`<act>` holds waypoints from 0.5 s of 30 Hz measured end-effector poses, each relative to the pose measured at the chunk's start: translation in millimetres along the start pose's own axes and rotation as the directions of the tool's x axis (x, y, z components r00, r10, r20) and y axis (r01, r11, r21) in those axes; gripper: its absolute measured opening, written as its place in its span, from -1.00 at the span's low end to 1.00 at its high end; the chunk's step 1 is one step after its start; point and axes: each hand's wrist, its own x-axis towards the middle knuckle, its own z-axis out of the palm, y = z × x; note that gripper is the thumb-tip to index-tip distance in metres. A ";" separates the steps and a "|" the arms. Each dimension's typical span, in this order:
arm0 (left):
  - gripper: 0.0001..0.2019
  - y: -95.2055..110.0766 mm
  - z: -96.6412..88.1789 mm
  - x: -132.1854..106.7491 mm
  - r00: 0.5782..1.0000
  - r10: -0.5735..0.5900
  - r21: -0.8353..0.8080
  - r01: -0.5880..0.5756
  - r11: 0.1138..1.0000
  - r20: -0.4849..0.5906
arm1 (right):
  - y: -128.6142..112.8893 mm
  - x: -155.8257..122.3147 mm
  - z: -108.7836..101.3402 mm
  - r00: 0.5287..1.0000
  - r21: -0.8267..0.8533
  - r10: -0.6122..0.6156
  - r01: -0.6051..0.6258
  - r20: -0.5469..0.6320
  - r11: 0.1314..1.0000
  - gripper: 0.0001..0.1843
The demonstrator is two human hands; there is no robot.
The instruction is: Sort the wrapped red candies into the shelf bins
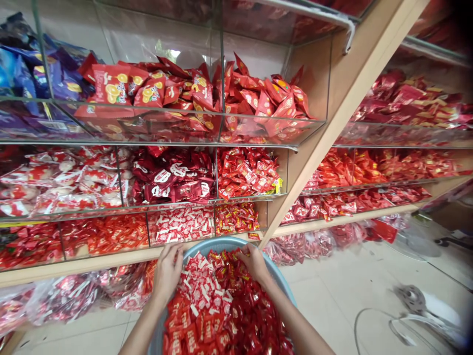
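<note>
A round blue plastic basket (pixel 283 281) full of wrapped candies is in front of me, below the shelves. My left hand (pixel 169 268) is at its far left rim, with the fingers bent together around the edge. Just inside lie white-and-red wrapped candies (pixel 205 283). My right hand (pixel 254 261) reaches over the far right part of the basket, its fingers curled down at small red-and-yellow candies (pixel 229 261); whatever is between them is hidden. Orange-red packets (pixel 195 330) and shiny dark red candies (pixel 254 315) fill the near half.
Clear-fronted shelf bins (pixel 181 224) of sorted candies stand ahead, edged by a wooden board (pixel 111 261). A slanting wooden post (pixel 332 128) divides the shelves. Plastic bags of candy (pixel 70 296) lie beneath. On the tiled floor at right are a white cabled object (pixel 436 308) and cord.
</note>
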 end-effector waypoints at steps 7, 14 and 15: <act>-0.70 -21.8 1.6 -20.7 0.996 -0.081 0.010 0.081 0.997 0.029 | 0.3 7.3 20.9 0.999 -0.098 -0.018 0.013 -0.044 0.995 -0.82; -0.66 -24.7 3.4 -30.3 0.984 -0.156 0.011 0.156 0.988 0.086 | -2.3 -3.2 -10.4 0.982 -0.111 -0.168 0.159 -0.081 0.981 -0.75; -0.65 -24.2 3.5 -30.7 0.982 -0.158 0.014 0.157 0.987 0.102 | -0.4 -5.0 -14.6 0.987 -0.066 -0.149 0.145 -0.062 0.987 -0.73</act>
